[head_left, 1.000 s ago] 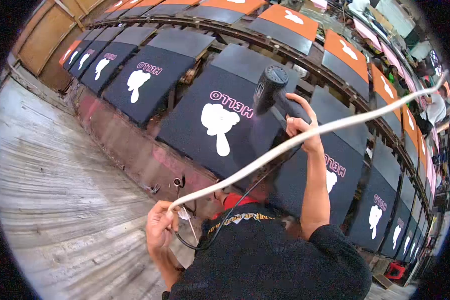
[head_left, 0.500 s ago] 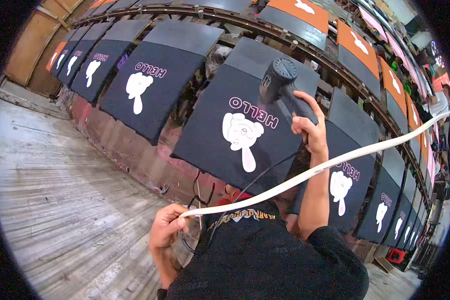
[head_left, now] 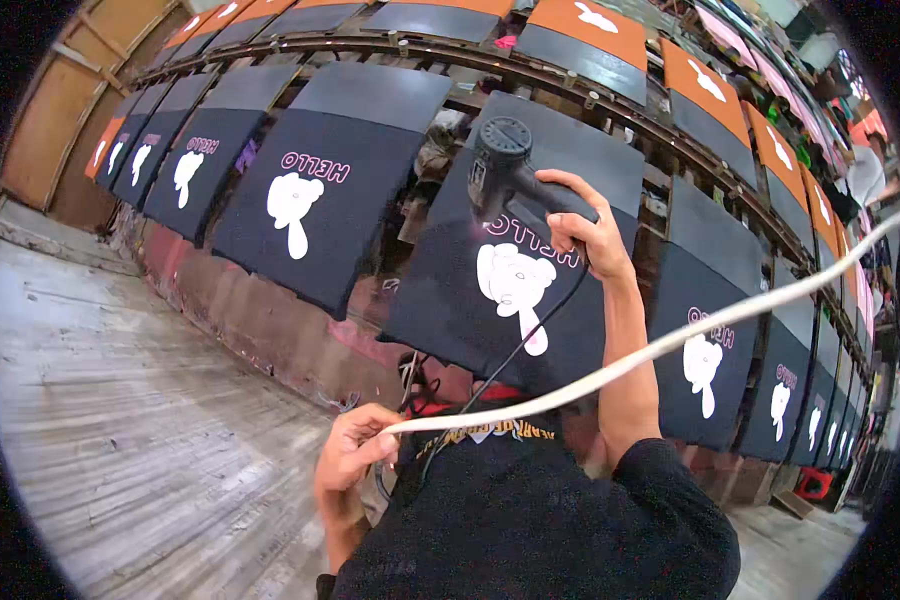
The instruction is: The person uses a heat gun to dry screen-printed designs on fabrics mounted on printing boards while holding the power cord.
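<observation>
In the head view my right hand (head_left: 592, 232) is wrapped round the handle of a black hair dryer (head_left: 495, 170). Its vented back faces up and its nozzle points down at the black fabric panel (head_left: 440, 290), near the pink-outlined HELLO lettering. Below the lettering is a white bear-like print (head_left: 515, 280). My left hand (head_left: 358, 448) pinches the end of a long white cable or hose (head_left: 650, 350), which crosses in front of my right forearm to the far right. A thin black cord (head_left: 530, 335) trails from the dryer towards my body.
More printed black panels (head_left: 310, 190) lie on sloped boards in a row to both sides. Orange panels (head_left: 705, 80) with white prints line the row behind a rail (head_left: 590, 95). A worn floor (head_left: 170, 400) lies at left; a red stool (head_left: 813, 485) is at lower right.
The hair dryer and my right hand have moved left over the panel, to the left part of the lettering. My left hand still holds the white cable or hose. The view has shifted slightly.
</observation>
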A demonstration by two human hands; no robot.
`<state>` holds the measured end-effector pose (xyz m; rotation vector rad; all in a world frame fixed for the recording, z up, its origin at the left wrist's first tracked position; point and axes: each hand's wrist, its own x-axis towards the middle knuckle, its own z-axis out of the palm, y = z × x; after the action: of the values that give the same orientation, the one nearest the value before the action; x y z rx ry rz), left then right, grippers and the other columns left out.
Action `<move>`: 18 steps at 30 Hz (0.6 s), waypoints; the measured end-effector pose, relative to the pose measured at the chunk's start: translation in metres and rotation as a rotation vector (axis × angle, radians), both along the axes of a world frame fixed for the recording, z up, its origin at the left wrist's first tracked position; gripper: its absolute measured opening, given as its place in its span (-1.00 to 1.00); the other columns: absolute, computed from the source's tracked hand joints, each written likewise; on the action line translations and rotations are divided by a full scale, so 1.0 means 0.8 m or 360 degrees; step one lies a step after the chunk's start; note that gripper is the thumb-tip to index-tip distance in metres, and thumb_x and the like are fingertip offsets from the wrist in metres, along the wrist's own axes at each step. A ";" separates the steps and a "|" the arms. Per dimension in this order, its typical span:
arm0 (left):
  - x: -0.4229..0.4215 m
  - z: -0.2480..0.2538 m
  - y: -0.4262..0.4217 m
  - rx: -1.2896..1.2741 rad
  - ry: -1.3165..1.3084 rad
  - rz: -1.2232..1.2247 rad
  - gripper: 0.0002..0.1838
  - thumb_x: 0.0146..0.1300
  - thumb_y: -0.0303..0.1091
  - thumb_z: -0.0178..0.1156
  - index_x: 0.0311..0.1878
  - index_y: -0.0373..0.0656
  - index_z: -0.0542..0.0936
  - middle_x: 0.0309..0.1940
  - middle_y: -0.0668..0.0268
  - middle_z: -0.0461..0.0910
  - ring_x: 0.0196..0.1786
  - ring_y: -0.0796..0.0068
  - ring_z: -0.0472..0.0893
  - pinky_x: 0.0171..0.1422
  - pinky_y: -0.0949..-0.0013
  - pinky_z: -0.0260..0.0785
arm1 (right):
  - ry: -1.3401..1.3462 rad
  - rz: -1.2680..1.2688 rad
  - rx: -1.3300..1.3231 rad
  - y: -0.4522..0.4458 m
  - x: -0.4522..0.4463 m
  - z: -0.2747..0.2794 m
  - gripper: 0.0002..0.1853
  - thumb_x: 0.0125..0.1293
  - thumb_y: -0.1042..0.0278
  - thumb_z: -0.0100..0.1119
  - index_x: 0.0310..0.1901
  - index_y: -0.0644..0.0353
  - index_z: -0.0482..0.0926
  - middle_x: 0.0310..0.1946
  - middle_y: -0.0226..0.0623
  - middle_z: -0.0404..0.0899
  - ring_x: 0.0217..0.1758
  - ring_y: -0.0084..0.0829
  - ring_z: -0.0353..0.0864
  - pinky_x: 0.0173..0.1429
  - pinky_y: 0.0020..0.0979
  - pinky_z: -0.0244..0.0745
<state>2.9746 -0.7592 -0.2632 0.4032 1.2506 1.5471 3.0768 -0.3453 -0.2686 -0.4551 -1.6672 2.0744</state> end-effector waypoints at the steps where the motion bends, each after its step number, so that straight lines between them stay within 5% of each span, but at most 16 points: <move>1: -0.011 0.003 0.001 0.0025 -0.0014 -0.0031 -0.67 0.31 -0.26 0.37 -0.04 -0.35 0.63 -0.30 0.25 0.67 -0.36 0.59 0.58 -0.26 0.48 0.42 | 0.0007 -0.0062 0.0033 -0.007 -0.004 -0.002 -0.41 0.14 0.47 0.32 0.29 0.20 0.56 -0.52 -0.51 0.52 -0.56 -0.70 0.42 -0.43 -0.60 0.31; 18: -0.114 0.003 0.010 0.0187 0.0084 -0.0300 -0.78 0.40 -0.37 0.29 -0.03 -0.33 0.67 -0.23 0.31 0.64 -0.27 0.62 0.56 -0.15 0.49 0.38 | -0.0081 -0.0575 0.0067 -0.039 0.048 0.004 -0.38 0.16 0.53 0.30 0.33 0.18 0.53 -0.58 -0.55 0.47 -0.59 -0.72 0.38 -0.49 -0.61 0.24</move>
<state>2.8833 -0.7509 -0.2608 0.6234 1.1310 1.4602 3.1155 -0.3767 -0.2653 -0.7408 -1.5218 1.7740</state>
